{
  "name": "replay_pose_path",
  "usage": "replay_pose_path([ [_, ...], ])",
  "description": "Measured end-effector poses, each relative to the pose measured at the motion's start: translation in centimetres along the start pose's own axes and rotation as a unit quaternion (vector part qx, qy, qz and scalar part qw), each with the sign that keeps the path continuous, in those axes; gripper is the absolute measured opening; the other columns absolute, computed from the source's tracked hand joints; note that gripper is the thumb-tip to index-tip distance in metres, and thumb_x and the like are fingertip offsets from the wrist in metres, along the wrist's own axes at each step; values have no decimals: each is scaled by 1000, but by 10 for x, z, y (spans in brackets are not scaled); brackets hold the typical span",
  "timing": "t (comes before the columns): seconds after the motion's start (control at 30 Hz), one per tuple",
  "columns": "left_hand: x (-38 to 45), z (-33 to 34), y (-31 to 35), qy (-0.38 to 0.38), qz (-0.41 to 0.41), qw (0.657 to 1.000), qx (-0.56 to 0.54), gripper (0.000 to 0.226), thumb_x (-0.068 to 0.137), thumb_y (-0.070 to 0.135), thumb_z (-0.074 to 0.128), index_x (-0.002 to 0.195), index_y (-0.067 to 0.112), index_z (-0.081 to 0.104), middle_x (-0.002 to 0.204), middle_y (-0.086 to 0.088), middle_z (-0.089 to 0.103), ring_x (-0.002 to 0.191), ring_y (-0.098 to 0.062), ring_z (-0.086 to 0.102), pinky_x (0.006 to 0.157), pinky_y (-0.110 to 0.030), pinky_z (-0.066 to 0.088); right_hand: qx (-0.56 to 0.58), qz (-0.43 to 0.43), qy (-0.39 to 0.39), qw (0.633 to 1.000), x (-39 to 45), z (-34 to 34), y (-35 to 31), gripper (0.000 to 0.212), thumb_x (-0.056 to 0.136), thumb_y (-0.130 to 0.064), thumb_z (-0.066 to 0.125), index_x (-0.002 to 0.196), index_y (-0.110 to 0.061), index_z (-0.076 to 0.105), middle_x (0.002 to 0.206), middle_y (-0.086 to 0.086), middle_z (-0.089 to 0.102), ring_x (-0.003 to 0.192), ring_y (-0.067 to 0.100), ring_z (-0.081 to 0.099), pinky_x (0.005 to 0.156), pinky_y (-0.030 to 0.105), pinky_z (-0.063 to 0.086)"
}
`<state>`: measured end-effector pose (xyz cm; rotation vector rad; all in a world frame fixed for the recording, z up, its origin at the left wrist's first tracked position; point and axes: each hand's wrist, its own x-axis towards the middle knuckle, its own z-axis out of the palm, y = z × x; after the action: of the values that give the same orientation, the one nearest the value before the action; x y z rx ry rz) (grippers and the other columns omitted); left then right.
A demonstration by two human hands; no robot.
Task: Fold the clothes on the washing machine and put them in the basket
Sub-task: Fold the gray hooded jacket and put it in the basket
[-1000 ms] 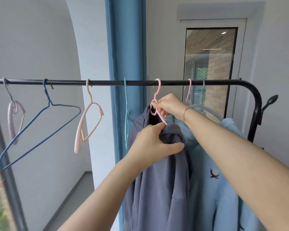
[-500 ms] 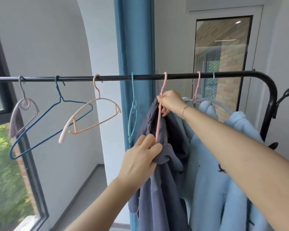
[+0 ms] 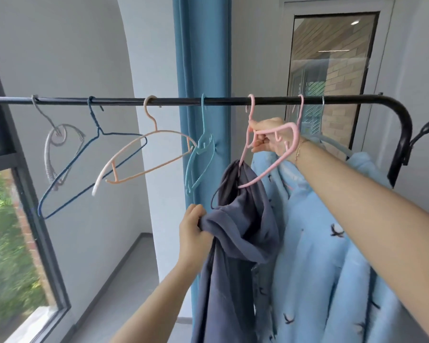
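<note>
Gripping grey garment (image 3: pixel 240 233) in left hand (image 3: pixel 192 233), right hand (image 3: pixel 270 137) on pink hanger (image 3: pixel 275 154)

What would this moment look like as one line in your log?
left hand: grips grey-purple cloth garment | right hand: holds pink plastic hanger on black metal rail | garment: nearly off hanger

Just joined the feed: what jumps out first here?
Centre frame, the left hand grips a grey-blue garment while the right hand holds the pink hanger, one arm tip tucked in the fabric. Both hang at a black rail with empty hangers to the left; a light blue bird-print garment hangs right.
</note>
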<state>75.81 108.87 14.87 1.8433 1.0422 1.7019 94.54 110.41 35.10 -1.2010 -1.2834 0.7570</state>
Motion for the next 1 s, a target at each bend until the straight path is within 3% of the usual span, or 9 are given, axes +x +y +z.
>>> replay_pose_path([
  [0.13, 12, 6, -8, -8, -88, 995, -41, 29, 68, -15, 36, 64, 13, 29, 64, 0, 30, 60, -12, 26, 56, -31, 25, 84, 2, -35, 996, -15, -5, 5, 25, 100, -20, 52, 80, -6, 56, 46, -1, 47, 43, 9, 51, 48, 19, 52],
  [0.2, 13, 7, -9, -28, -113, 992, -48, 24, 64, -11, 31, 65, 12, 26, 63, 0, 27, 62, -15, 25, 55, -37, 23, 122, -9, -38, 992, -22, -9, 15, 21, 98, -18, 55, 89, -1, 63, 57, 3, 55, 48, 9, 57, 56, 22, 55],
  [0.3, 6, 6, -7, -31, -150, 987, -43, 22, 64, -13, 28, 66, 9, 27, 63, -3, 24, 62, -16, 23, 55, -35, 19, 172, 20, 33, 984, -34, -8, 38, 20, 98, -15, 50, 94, -1, 64, 69, 9, 56, 54, 13, 59, 61, 27, 57],
  [0.43, -8, -2, 2, -33, -184, 982, -19, 9, 64, -6, 31, 67, 3, 30, 63, -5, 25, 61, -17, 24, 54, -34, 19, 206, 62, 139, 967, -72, 5, 78, 13, 94, -14, 49, 88, -11, 60, 57, 0, 59, 52, 12, 58, 54, 24, 45],
  [0.57, -16, -18, 12, -37, -209, 977, -1, 17, 67, 5, 36, 59, 17, 27, 50, 8, 24, 56, -16, 22, 52, -29, 18, 157, 28, 239, 958, -135, 31, 140, 19, 93, -5, 45, 92, -18, 59, 78, 1, 57, 65, 15, 54, 59, 21, 44],
  [0.63, -23, -32, 16, -30, -246, 969, 23, 5, 62, 14, 37, 57, 15, 36, 45, 11, 31, 54, -17, 28, 54, -27, 23, 105, 48, 203, 972, -168, 50, 161, 21, 91, 0, 44, 91, -16, 57, 80, 1, 56, 61, 14, 52, 51, 16, 43],
  [0.77, -34, -61, 24, -20, -284, 957, 55, 38, 56, 22, 36, 76, 2, 63, 61, 0, 55, 63, -20, 44, 61, -30, 37, 21, 75, 54, 996, -222, 86, 180, 24, 84, 5, 47, 74, -13, 60, 67, 2, 58, 54, 11, 53, 46, 15, 43],
  [0.9, -50, -88, 43, 8, -324, 944, 65, 32, 63, 18, 40, 78, 6, 66, 65, -3, 59, 64, -21, 50, 57, -26, 41, -28, 16, -22, 999, -260, 122, 189, 24, 83, -1, 58, 81, -25, 63, 91, -4, 61, 78, 3, 61, 68, 17, 52],
  [1.0, -69, -109, 52, 21, -348, 934, 79, 19, 73, 12, 47, 79, 11, 65, 66, -3, 58, 64, -20, 52, 58, -25, 42, -48, 0, -127, 991, -277, 150, 201, 17, 82, -31, 67, 98, -31, 61, 102, -4, 63, 91, 1, 62, 79, 14, 48],
])
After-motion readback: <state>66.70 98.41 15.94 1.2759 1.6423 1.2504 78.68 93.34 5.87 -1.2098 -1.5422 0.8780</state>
